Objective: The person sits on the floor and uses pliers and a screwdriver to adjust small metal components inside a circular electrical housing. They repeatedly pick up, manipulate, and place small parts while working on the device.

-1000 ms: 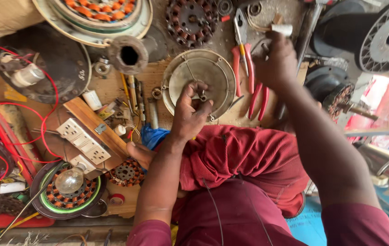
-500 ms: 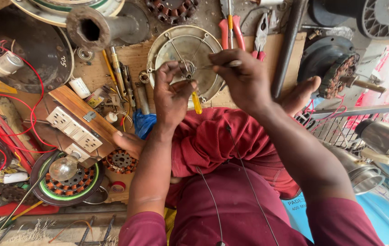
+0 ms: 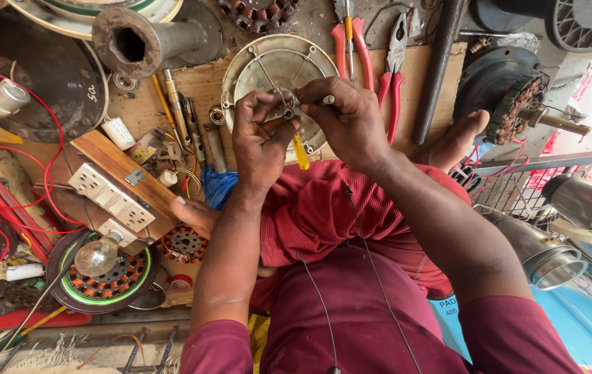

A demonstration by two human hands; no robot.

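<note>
Nearest the camera are the person's maroon sleeves and a red cloth (image 3: pixel 323 215) draped over the lap, with a thin grey cord running down across it. Just beyond, the two hands meet above the cloth. The left hand (image 3: pixel 260 138) has its thumb and fingertips pinched together on a small metal part (image 3: pixel 287 112) at the hub of a round metal fan cover (image 3: pixel 268 69), which lies flat on the wooden board (image 3: pixel 202 83) just behind the hands. The right hand (image 3: pixel 348 118) is curled shut around a screwdriver whose yellow handle (image 3: pixel 300 151) sticks out at 6 o'clock from the fist; its tip is hidden between the fingers, so whether it touches the small part cannot be told. At 9 o'clock from the hands lies a wooden switchboard (image 3: pixel 119 183) with white sockets, and at 7 o'clock from it a clear light bulb (image 3: pixel 96 256) rests on a wound motor stator (image 3: pixel 105 273) with a green rim. A blue plastic scrap (image 3: pixel 218 187) lies between the switchboard and the left wrist. At 3 o'clock from the hands a bare foot (image 3: pixel 455 138) rests on the board. Farther off, at 12 o'clock, red-handled pliers (image 3: pixel 393 62) lie beside red-handled cutters (image 3: pixel 348 41), and at 10 o'clock a rusty metal pipe (image 3: pixel 150 38) lies on its side, its open mouth toward the camera. At 2 o'clock a dark fan motor (image 3: pixel 510 90) sits with its shaft pointing right.
</note>
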